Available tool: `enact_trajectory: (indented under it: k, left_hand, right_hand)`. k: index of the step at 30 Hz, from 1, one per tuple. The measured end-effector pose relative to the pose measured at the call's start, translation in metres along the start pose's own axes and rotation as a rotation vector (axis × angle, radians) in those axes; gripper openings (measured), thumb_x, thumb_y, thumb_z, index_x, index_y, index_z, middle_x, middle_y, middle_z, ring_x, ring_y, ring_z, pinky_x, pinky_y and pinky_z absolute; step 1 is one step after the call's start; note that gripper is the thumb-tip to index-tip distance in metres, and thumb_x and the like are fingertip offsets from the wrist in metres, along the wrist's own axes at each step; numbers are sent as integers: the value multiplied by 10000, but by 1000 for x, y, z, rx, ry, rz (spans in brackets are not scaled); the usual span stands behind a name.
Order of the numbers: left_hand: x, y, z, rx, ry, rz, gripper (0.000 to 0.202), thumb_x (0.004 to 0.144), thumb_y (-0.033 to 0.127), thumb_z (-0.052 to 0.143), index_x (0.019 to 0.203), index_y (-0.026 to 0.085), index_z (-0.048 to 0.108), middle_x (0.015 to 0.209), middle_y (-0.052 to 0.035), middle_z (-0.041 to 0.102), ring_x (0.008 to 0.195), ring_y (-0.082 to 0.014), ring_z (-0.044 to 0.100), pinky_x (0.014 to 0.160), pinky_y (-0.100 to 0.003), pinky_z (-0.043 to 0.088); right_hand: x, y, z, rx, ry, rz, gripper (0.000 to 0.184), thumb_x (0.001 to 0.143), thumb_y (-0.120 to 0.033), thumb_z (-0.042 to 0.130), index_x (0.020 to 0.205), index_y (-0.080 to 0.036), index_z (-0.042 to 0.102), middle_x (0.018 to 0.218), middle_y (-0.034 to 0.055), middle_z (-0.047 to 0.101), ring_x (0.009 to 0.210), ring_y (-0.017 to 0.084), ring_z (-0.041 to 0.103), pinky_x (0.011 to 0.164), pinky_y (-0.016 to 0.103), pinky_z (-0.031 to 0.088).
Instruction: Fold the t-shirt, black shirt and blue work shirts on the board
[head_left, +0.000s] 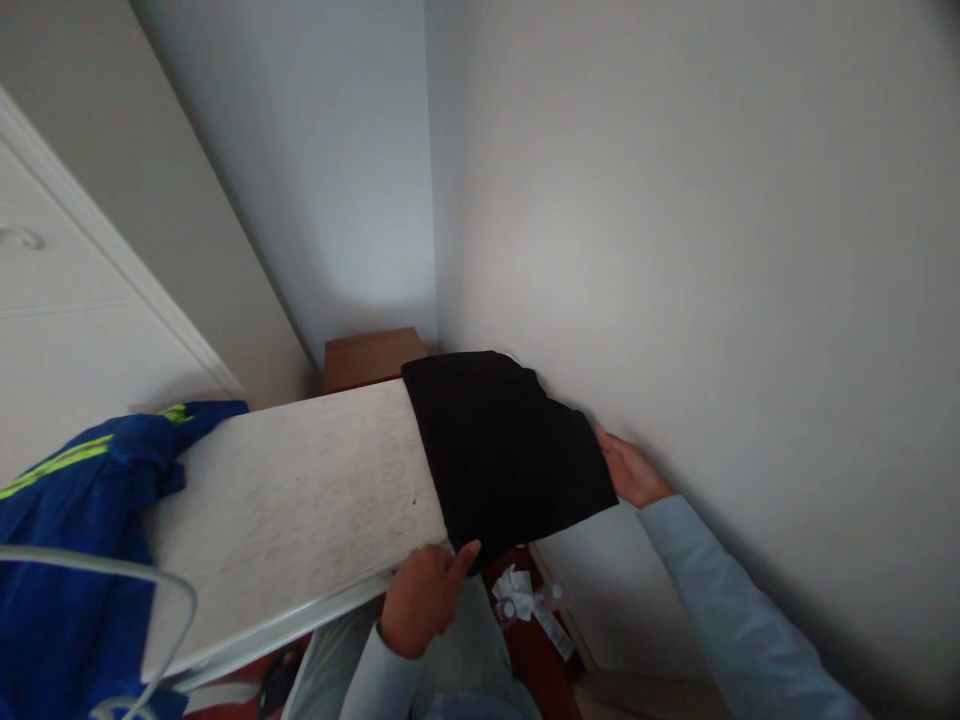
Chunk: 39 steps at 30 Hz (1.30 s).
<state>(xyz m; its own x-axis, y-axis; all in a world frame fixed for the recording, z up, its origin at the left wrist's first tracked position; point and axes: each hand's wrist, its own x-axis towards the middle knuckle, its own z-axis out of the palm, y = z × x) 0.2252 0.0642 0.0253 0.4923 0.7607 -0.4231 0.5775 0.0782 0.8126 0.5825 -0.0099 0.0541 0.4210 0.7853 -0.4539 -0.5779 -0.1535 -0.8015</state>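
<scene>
A black folded cloth (pixel 504 450) lies over the right end of a white ironing board (pixel 300 500) and hangs past its edge. My left hand (pixel 424 595) grips the cloth's near lower edge at the board's front rim, thumb up against the fabric. My right hand (pixel 628 468) holds the cloth's far right corner close to the wall, its fingers partly tucked behind the fabric.
A blue garment with yellow-green stripes (pixel 75 520) lies on the board's left end, with a grey wire loop (pixel 112 590) in front. White cabinet doors (pixel 60 300) stand at left, a brown wooden piece (pixel 371 358) behind the board. Small white scraps (pixel 525 595) lie on the red floor.
</scene>
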Motion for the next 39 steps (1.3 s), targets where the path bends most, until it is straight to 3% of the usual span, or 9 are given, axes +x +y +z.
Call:
enact_trajectory:
  k: [5,7,12,16,20,24,30,34,39]
  left_hand:
    - [50,49,-22,-55,366,409,270,765,482,786,654,262,675,663,-74,651,875,-326,695,859,-379,479]
    - [82,59,-20,15,377,590,174,806,403,752,879,245,735,1015,-136,736,1080,-345,665,1010,-426,451]
    - [140,45,-12,373,272,683,476,884,382,649,1293,139,635,1550,-213,469,1501,-377,325,1222,-525,243]
    - [153,24,-8,484,262,670,525,937,450,574,1363,144,603,1572,-199,449,1510,-359,318,1248,-514,194]
    - [155,18,-7,475,273,688,527,954,448,551,1354,111,617,1551,-228,464,1495,-366,349,1250,-510,203]
    - [155,20,-7,545,291,702,519,967,432,545,1372,113,602,1547,-216,475,1490,-347,366,1246,-511,238]
    - [154,20,-5,784,323,698,536,1006,434,485,1418,97,552,1559,-205,464,1486,-324,378,1224,-521,307]
    - [153,20,-4,813,340,707,526,1008,433,481,1415,109,557,1556,-198,472,1479,-326,389,1210,-526,334]
    - [151,21,-3,823,340,707,531,1009,426,479,1417,95,558,1551,-207,474,1473,-337,396,1206,-527,340]
  right_hand:
    - [46,-22,14,-96,-18,63,252,969,-329,574,1022,-152,746,977,103,806,990,241,749,996,402,542]
    - [66,-25,17,-162,11,87,204,932,-302,642,981,-131,743,929,109,806,907,229,757,963,388,555]
    - [102,-31,18,-332,70,102,258,680,-189,879,889,-141,735,743,57,783,807,250,745,896,444,575]
    - [105,-38,22,-398,-10,27,296,609,-117,906,852,-165,745,709,40,774,780,246,739,898,436,577]
    - [93,-36,25,-314,-11,-67,219,757,-205,841,943,-134,749,875,103,802,781,227,746,918,410,576]
    - [87,-22,20,-247,50,46,171,836,-249,781,934,-123,719,877,124,794,796,228,756,896,410,592]
    - [102,-35,20,-893,251,-93,230,783,-270,804,946,-128,726,957,164,788,977,320,750,898,446,600]
    - [114,-57,38,-1090,353,-261,463,780,-269,781,1199,-93,688,1321,233,666,1341,392,546,1133,480,430]
    - [133,-40,89,-1498,186,-686,571,950,-380,578,1443,-99,516,1565,206,451,1487,307,371,1234,432,274]
